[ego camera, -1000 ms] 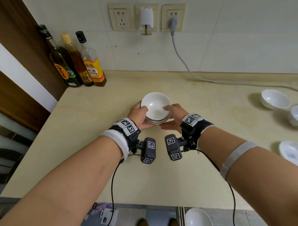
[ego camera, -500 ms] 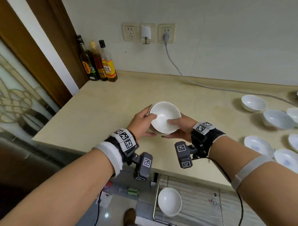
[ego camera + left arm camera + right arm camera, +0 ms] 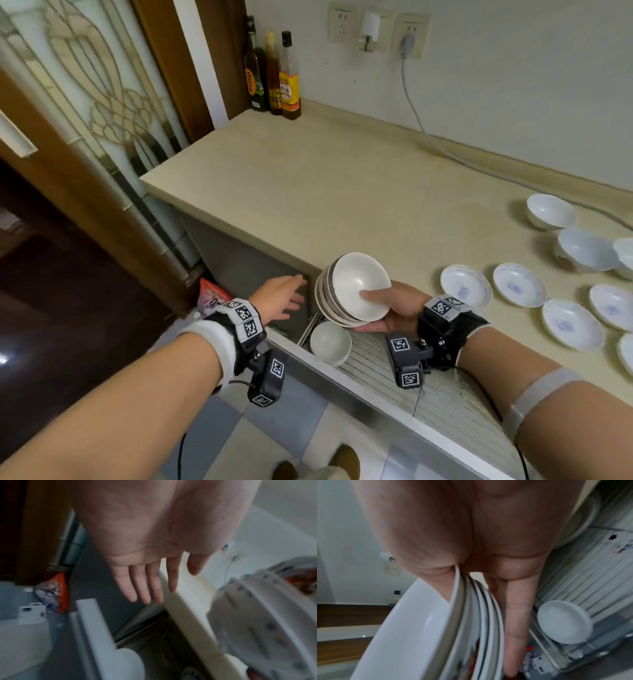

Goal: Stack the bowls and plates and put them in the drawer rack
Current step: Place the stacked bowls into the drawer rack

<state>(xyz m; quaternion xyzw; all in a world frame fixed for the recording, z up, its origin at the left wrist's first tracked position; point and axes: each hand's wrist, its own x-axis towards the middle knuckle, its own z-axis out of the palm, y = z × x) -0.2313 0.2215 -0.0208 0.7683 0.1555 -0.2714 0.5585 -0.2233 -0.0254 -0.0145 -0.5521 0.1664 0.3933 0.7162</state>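
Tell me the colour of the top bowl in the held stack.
White, plain inside. The top bowl shows best in the head view.

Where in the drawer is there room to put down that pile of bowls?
The drawer rack is bare wire right of the bowl already inside, under the right hand holding the stack of bowls. The counter's right end is crowded with dishes.

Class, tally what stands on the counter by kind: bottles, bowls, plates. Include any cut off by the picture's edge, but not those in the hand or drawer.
Bottles: 3
Bowls: 3
Plates: 5
Total: 11
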